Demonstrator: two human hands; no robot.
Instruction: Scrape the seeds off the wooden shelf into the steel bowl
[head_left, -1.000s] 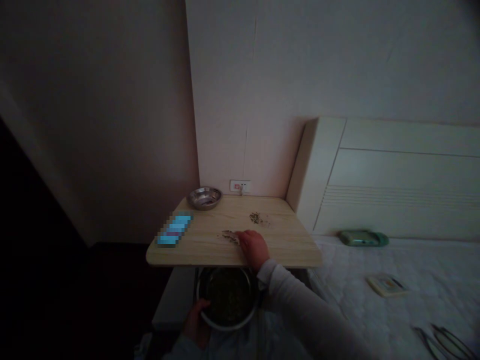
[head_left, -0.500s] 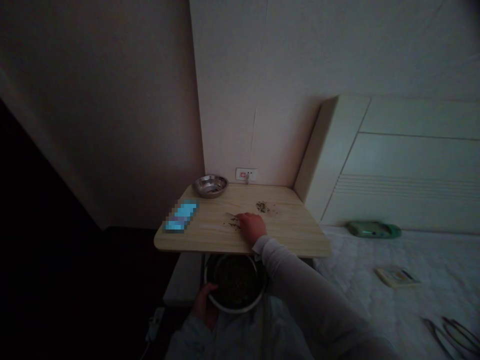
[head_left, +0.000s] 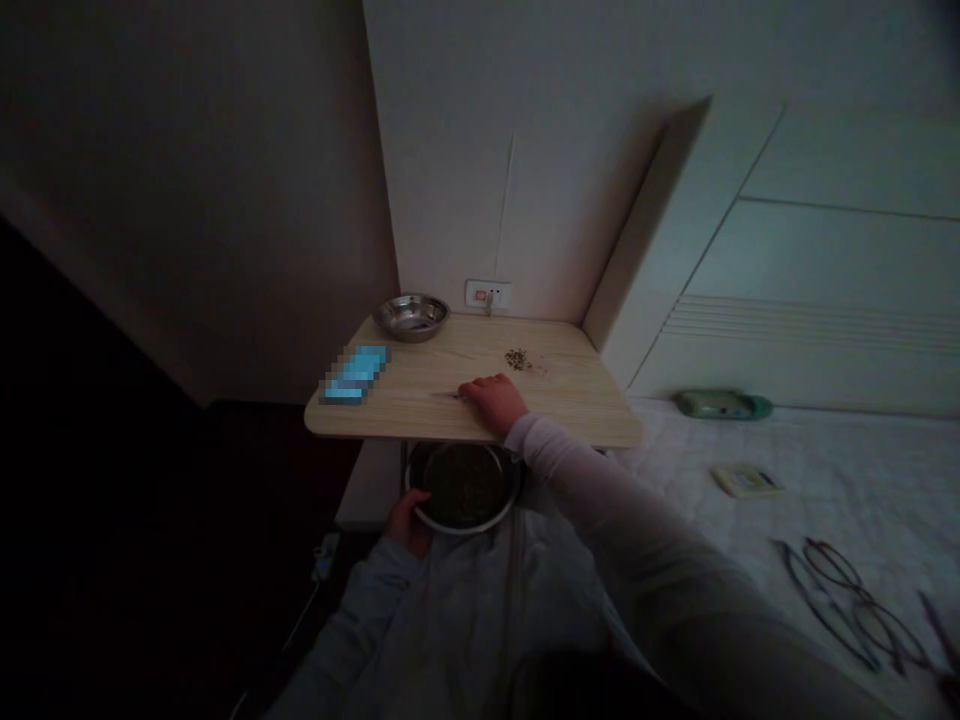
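Observation:
My left hand [head_left: 409,520] grips the rim of a round bowl [head_left: 454,528] with its thumb over the edge. The bowl sits low, under the front edge of the small wooden table [head_left: 390,422], with dark contents that are too dim to make out. Over the tabletop, my right hand [head_left: 495,402] is closed around a thin, pointed strip [head_left: 444,395] that sticks out to the left; its kind does not show clearly. Behind that hand lies a small pile of dark seed-like bits [head_left: 517,359], with paler crumbs beside it.
A shiny metal bowl [head_left: 412,318] stands at the table's back left, and a lit phone [head_left: 355,375] lies in front of it. A wall socket [head_left: 488,295] is behind. On the bed to the right are a green case [head_left: 721,405], a small box [head_left: 747,481] and glasses [head_left: 832,565].
The view has tipped downward, so everything sits higher. Dark bits that lay beside my right hand no longer show there. My left hand still holds the bowl.

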